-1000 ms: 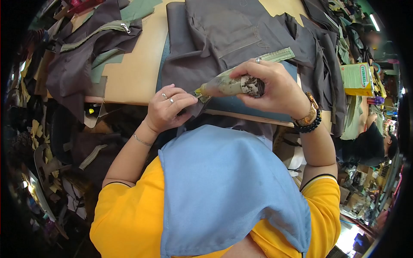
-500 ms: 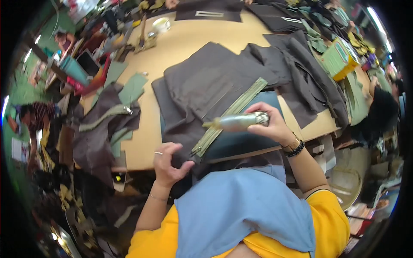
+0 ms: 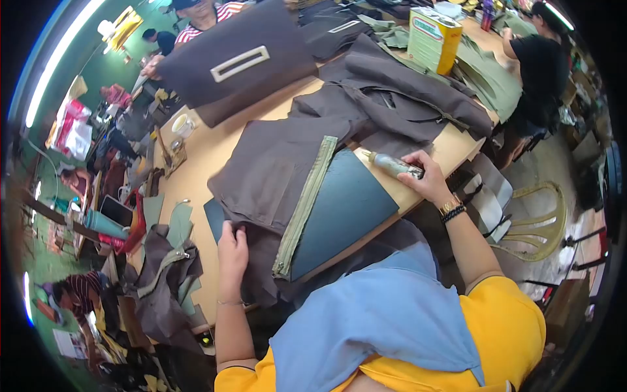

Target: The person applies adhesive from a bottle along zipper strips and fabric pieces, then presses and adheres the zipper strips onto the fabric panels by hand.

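Observation:
My right hand (image 3: 426,181) is closed round a clear squeeze bottle (image 3: 393,165). The bottle's yellowish nozzle points left, over the table's front right part. At the left, my left hand (image 3: 232,256) has its fingers closed at the edge of a dark brown fabric piece (image 3: 261,171); the fingertips are partly hidden. Along that fabric's right edge runs a green zipper tape (image 3: 305,206), with its metal end near the table's front. Fabric and tape lie over a dark blue-green board (image 3: 349,209), whose right part shows bare.
Brown fabric (image 3: 398,85) is heaped behind, beside a yellow and green box (image 3: 434,40). Across the table (image 3: 228,137), another person holds up a brown panel (image 3: 241,59) with a framed slot. Fabric scraps (image 3: 166,274) hang at the left edge. A plastic chair (image 3: 535,219) stands at right.
The bottle has moved off the zipper tape to the right. My left hand has gone from spread fingers to closing at the fabric's left edge. The other person's panel is raised; the view has turned.

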`<control>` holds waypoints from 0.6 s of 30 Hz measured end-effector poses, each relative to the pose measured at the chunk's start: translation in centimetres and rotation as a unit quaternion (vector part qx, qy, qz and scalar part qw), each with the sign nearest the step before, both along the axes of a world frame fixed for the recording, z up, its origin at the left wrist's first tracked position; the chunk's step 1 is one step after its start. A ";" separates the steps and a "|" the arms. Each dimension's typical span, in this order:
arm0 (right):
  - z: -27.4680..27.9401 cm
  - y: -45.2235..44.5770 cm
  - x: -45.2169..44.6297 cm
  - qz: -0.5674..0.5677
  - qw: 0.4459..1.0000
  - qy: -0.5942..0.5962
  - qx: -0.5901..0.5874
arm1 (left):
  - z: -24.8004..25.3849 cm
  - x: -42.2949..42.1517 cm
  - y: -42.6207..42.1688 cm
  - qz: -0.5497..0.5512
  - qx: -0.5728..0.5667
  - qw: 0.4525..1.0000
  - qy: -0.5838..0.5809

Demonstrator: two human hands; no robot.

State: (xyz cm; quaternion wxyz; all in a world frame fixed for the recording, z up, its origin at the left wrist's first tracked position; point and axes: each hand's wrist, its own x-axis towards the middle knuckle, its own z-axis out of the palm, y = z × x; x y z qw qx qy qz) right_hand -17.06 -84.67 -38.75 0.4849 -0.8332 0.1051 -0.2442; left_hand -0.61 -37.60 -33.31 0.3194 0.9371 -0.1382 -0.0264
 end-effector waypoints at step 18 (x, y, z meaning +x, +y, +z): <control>-2.9 -4.1 2.6 -0.045 0.953 -0.172 0.244 | 29.2 18.8 -28.1 0.074 -0.653 0.719 -0.227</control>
